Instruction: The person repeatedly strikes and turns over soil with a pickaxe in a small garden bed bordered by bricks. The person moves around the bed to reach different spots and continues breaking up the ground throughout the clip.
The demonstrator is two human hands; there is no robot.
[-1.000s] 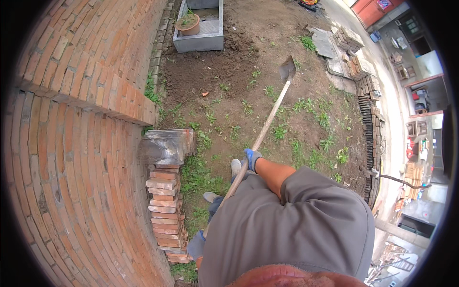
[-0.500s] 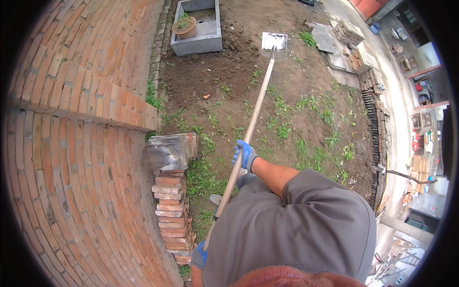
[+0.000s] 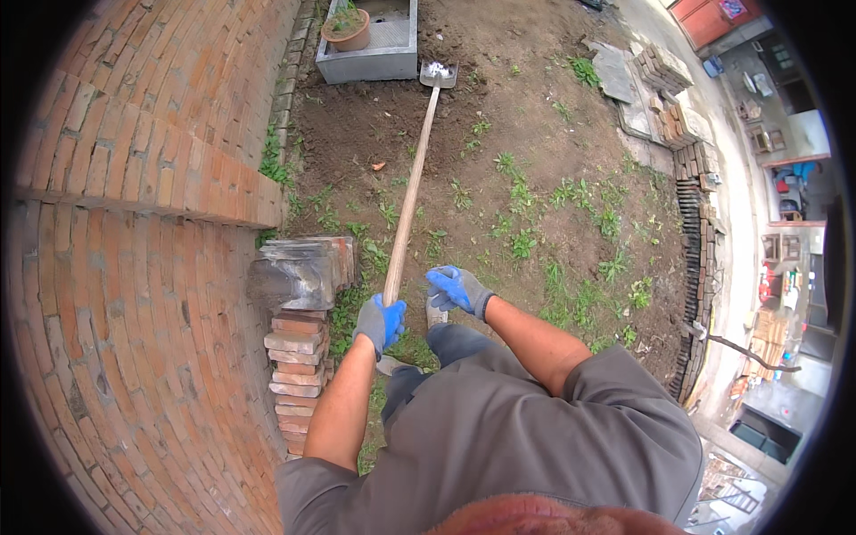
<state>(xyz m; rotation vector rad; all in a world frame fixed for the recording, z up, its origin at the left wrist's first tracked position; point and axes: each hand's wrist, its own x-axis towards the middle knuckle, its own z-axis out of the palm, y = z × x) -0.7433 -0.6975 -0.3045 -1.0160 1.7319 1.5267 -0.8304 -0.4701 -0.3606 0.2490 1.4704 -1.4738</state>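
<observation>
A long wooden-handled shovel reaches away from me over the soil. My left hand (image 3: 382, 323), in a blue and grey glove, is closed around the near end of its handle (image 3: 408, 205). The flat metal blade (image 3: 439, 75) lies far off beside a grey trough, with whitish patches on its face. To the right of the handle, and apart from it, is my right hand (image 3: 457, 291) in a matching glove. Its fingers are loosely curled, with nothing visible in them.
A brick wall (image 3: 152, 294) runs along my left. Beside it stands a brick stack (image 3: 297, 374) with a grey plastic-looking cover (image 3: 299, 272). The concrete trough (image 3: 370, 67) holds a potted plant (image 3: 346, 31). Stacked bricks and tiles (image 3: 691, 205) edge the weedy soil at right.
The shovel blade has swung left toward the trough and tilted. My left hand has come forward with the handle's end; my right hand has come off the handle.
</observation>
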